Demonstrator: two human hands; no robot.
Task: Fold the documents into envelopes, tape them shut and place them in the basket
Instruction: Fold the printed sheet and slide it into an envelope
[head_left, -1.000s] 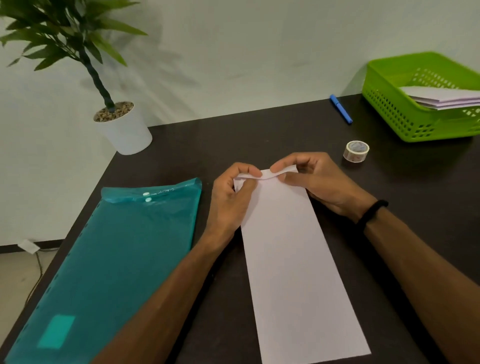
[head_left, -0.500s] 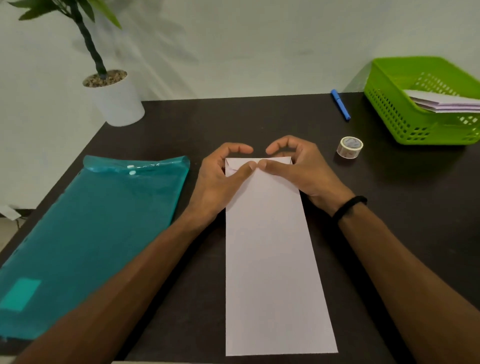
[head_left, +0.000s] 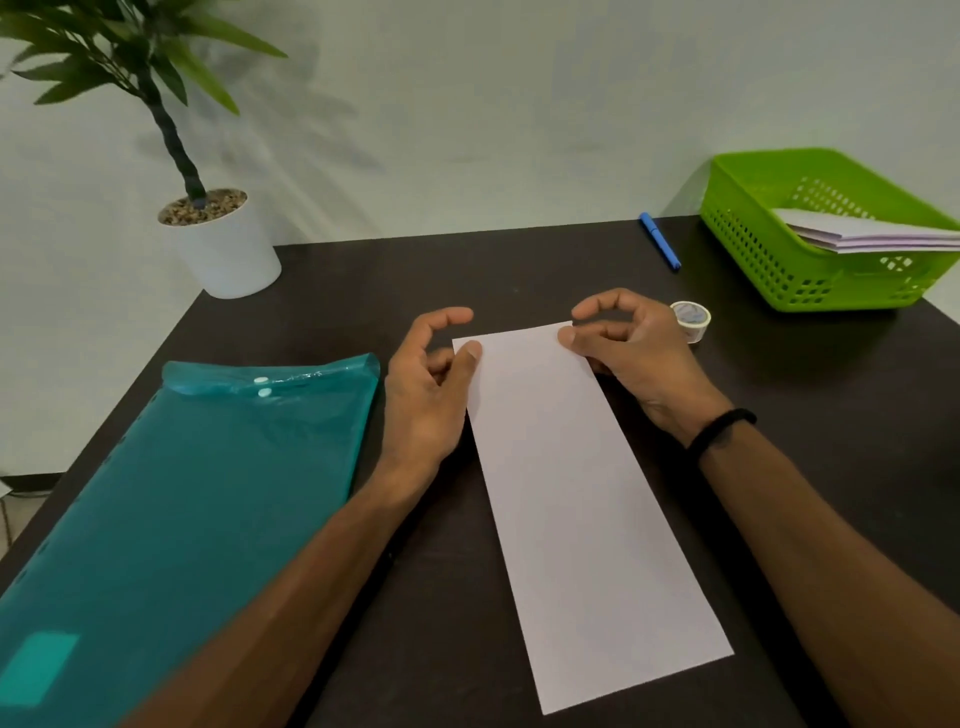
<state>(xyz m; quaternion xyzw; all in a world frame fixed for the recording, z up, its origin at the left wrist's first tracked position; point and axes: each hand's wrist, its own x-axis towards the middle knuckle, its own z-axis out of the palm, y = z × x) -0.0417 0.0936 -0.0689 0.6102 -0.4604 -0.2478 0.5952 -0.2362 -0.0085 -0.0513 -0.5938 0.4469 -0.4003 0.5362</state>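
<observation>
Resting thumbs on the paper's (head_left: 582, 499) far corners, left hand (head_left: 426, 395) and right hand (head_left: 639, 353) curl loosely, gripping nothing.

Left hand (head_left: 423, 395): forearm extended forward, fingers loosely curled, thumb tip laid flat. Right hand (head_left: 636, 358): fingers curled, thumb tip pressed down; a black band is worn at the wrist.
</observation>
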